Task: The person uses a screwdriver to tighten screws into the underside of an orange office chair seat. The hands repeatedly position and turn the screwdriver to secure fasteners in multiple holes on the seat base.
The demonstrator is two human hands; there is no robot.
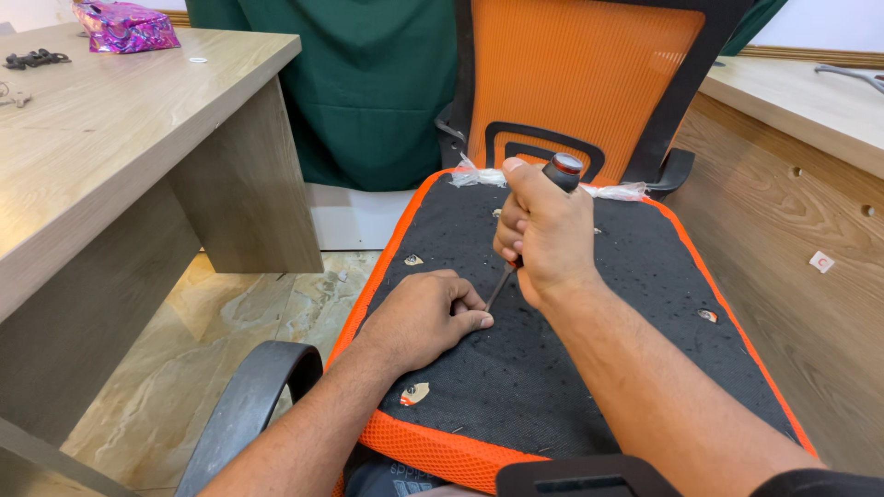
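An office chair with an orange mesh back (pixel 580 83) stands before me, its dark seat pad (pixel 562 350) edged in orange. My right hand (pixel 543 235) is closed around a screwdriver (pixel 564 170) with a black and red handle, held nearly upright, its thin shaft (pixel 498 287) slanting down to the seat. My left hand (pixel 425 317) rests knuckles up on the seat, thumb and forefinger pinched at the screwdriver's tip. Whatever lies under the fingertips is hidden.
A wooden desk (pixel 120 147) stands on the left with a shiny pink bag (pixel 126 26) and small dark metal parts (pixel 35 59). Another wooden desk (pixel 792 184) is on the right. A black armrest (pixel 244 405) curves at lower left. Green cloth (pixel 368 83) hangs behind.
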